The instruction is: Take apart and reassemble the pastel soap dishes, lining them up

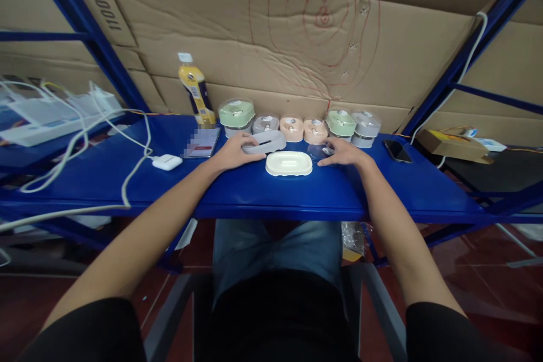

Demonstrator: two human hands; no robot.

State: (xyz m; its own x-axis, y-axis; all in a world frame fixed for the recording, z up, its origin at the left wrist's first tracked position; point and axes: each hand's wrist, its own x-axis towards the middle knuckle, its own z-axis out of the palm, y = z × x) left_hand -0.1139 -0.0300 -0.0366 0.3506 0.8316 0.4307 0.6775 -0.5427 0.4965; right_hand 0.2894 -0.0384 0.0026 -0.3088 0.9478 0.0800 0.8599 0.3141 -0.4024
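In the curled left hand point(236, 150), a grey slotted lid point(271, 141) is held; by the half-open right hand point(343, 153), a clear cover point(317, 153) is touched — cream base point(289, 163) between fingertips, cardboard point(190, 11) beyond marked "1100X380".

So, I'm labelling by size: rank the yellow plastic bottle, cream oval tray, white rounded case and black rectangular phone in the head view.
Yellow bottle
Cream tray
White case and black phone: too alike to rank
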